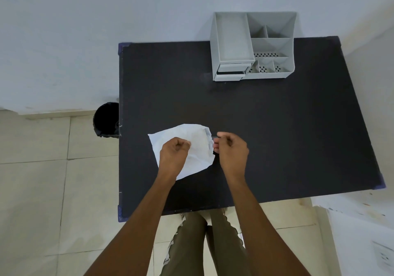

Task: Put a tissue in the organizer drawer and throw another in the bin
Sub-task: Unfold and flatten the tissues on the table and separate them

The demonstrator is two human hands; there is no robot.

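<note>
Far left, on the tile floor: black bin (pixel 106 119), tucked against the left edge of the black table (pixel 277 137), partly hidden by it. Moving right: white tissue (pixel 198 145) lies crumpled, mostly flat, on the near-left part of the tabletop, well apart from the bin's opening. Left hand (pixel 173 155) sits on top of the tissue's left half, fingers curled in, thumb and fingers pinched on the sheet near its middle; the lower left corner sticks out from under the wrist. Right hand (pixel 231 149) is at the tissue's right edge, fingers curled, fingertips nipping that edge; the rest of the hand is over bare table. So the tissue is between and under both hands, gripped by both. Only one tissue is visible. Further right, at the far edge: grey organizer (pixel 252 47), well apart from the hands, open compartments on top, two small drawers (pixel 231 72) at its lower left, both looking slightly pulled out. No brands, labels or readable writing on anything.
</note>
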